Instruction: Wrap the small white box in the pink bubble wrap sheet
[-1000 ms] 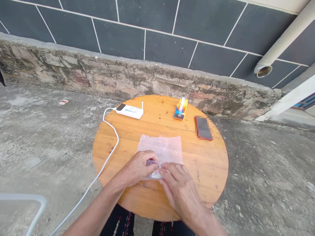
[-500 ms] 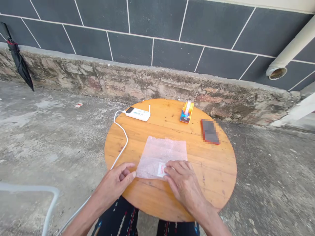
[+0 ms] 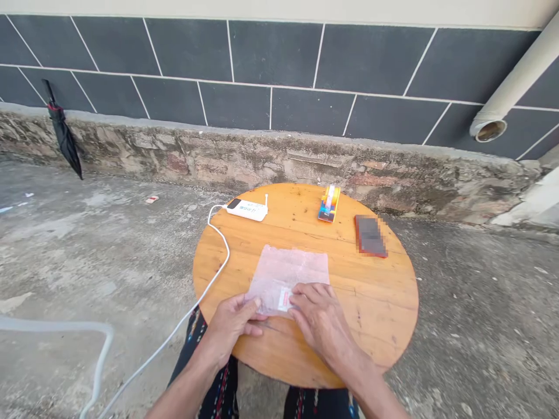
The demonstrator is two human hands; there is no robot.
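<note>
A pink sheet of bubble wrap [image 3: 292, 265] lies flat on the round wooden table [image 3: 384, 314]. Near its front edge sits a small white packet [image 3: 285, 298] with red print. My left hand [image 3: 238, 320] pinches the sheet's near left corner, thumb on top and the other fingers partly hidden below. From the right, my right hand [image 3: 321, 311] holds the packet against the sheet with its fingertips, covering the packet's right part. The thumb points toward the sheet's front edge.
Behind the sheet are a white power strip [image 3: 247, 210] with a cable [image 3: 220, 267], a tape dispenser [image 3: 329, 205] and a red-edged phone-like item [image 3: 370, 235], blurred out. A black umbrella [image 3: 64, 137] leans on the wall. A pale tube [image 3: 56, 326] shows at lower left.
My left hand has moved right and closed on the corner of the bubble wrap. My right hand stays at the packet. The view has tilted up slightly.
</note>
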